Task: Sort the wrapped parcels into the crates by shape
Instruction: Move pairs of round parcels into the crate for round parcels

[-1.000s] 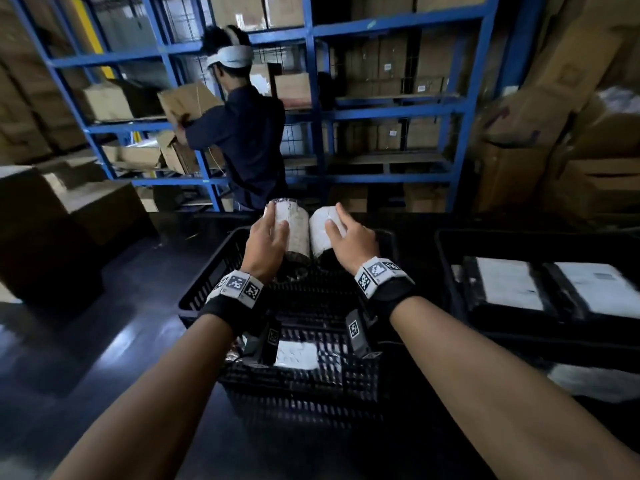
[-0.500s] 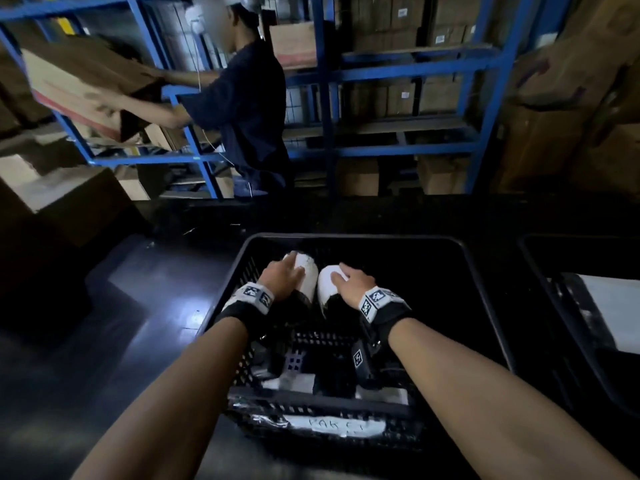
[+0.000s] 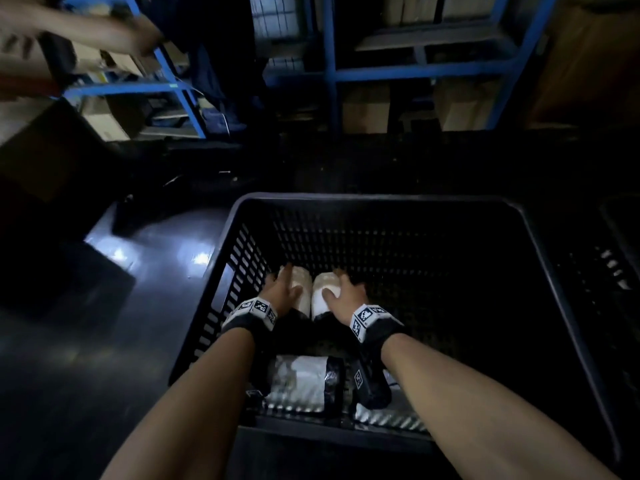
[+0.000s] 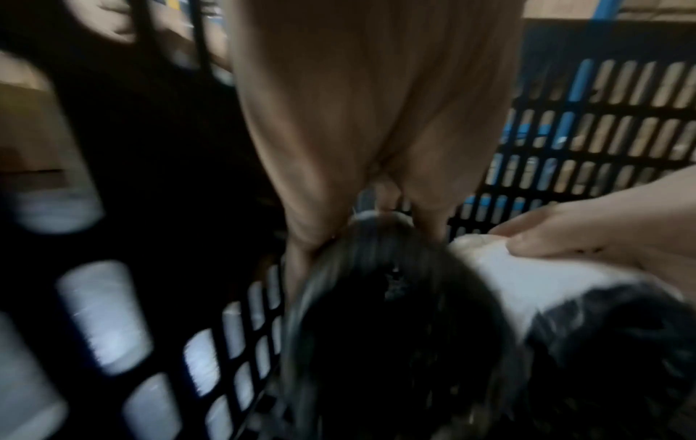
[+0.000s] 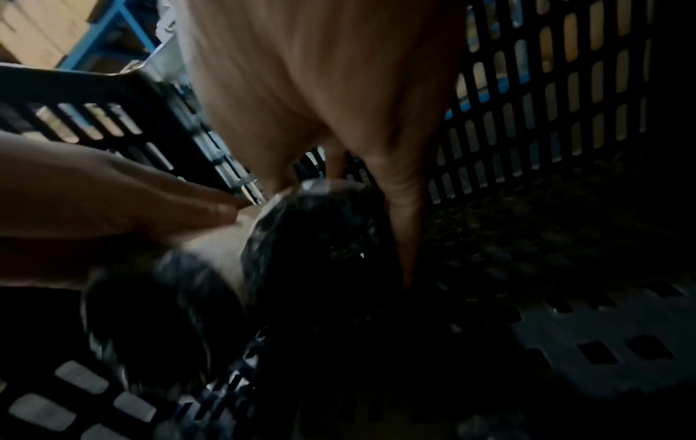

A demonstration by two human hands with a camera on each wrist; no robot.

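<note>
Head view: both hands, left (image 3: 282, 295) and right (image 3: 347, 299), each grip a cylindrical parcel (image 3: 302, 284) inside the crate (image 3: 381, 199).

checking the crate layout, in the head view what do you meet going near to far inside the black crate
wrapped parcel lying flat by the near wall → left hand and right hand, each on a cylindrical parcel → far crate wall

dim all round. the floor (image 3: 121, 254) throws back two pale patches of glare from a light overhead, and the black crate (image 3: 381, 202) nearly sinks into shadow. the blue shelving (image 3: 332, 74) bends at the head view's edges. another person's arm (image 3: 86, 26) is smeared with motion. both wrist views are soft and streaked, their dark corners noisy.
</note>
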